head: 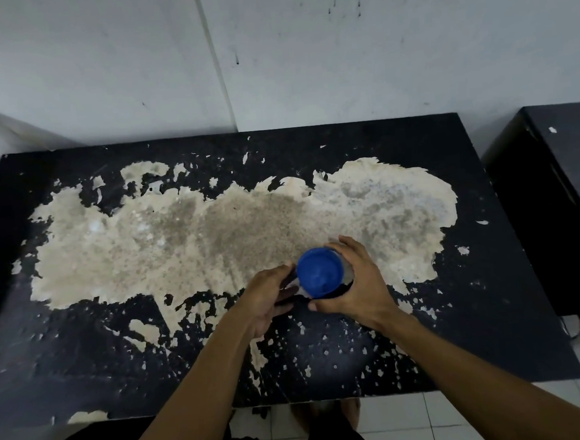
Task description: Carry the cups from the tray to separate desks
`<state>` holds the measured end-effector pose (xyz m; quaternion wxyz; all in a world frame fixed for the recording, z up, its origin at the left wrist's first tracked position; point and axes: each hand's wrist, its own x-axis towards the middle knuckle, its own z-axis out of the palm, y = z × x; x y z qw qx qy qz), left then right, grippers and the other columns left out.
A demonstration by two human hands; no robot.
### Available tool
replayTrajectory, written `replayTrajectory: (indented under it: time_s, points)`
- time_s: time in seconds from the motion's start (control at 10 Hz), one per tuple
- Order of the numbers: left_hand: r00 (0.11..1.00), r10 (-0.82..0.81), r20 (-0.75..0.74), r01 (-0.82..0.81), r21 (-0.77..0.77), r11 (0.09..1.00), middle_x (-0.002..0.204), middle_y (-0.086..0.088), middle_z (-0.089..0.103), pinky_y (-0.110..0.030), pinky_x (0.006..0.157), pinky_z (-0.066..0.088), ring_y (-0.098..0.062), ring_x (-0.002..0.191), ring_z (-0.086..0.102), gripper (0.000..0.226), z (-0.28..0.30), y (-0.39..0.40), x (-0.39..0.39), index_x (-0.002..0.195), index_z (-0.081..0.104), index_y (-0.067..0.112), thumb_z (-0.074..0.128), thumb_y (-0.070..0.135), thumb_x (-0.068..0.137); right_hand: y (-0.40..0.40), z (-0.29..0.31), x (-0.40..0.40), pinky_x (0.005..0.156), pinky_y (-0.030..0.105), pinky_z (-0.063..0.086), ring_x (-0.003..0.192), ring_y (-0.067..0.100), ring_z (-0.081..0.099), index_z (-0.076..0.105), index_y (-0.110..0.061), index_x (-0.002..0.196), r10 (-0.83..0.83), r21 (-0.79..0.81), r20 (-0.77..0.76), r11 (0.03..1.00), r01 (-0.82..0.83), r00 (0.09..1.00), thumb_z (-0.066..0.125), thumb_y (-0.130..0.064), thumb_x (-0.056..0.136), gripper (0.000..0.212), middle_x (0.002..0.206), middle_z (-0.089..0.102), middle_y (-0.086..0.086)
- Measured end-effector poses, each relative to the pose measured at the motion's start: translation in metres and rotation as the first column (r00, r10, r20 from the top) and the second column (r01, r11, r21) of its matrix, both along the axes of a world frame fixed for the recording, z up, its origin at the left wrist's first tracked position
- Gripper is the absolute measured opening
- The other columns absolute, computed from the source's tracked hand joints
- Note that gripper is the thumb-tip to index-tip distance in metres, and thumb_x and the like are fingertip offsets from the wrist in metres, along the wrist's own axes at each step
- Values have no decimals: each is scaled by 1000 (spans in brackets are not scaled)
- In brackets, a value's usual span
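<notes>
A cup with a round blue lid (320,272) stands near the middle of a black desk (86,364) whose top has peeled to a wide beige patch. My right hand (358,285) wraps around the cup's right side. My left hand (270,298) touches its left side with curled fingers. The cup's body is mostly hidden by the lid and my hands. No tray is in view.
A white wall (373,59) rises directly behind the desk. A second black desk (568,200) stands to the right, across a narrow gap. White floor tiles (416,420) show below the front edge, with a chair leg at the far right.
</notes>
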<state>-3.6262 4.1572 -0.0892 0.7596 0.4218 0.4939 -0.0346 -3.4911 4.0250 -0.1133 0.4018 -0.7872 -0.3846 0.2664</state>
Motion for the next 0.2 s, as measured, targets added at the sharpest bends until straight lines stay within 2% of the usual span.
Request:
replayTrajectory:
  time_s: [0.1,0.2]
  points:
    - [999,-3,-33,6,66,998,130,3,60,-44,99,44,-20,117,55,37,15,7,1,128,56,17,47,37,98,-3,13,4,114,50,31,142,13,29,44,-35,136,-14,-19,23,1000,14,1000,84,-68,42,108,152,31,-9]
    - [999,-7,-36,15,218,976,133,1,57,-43,99,44,-18,115,55,33,35,14,3,125,56,17,50,36,98,-6,34,10,114,52,30,143,13,25,40,-39,138,-38,-23,49,999,39,998,79,-69,49,101,155,27,-9]
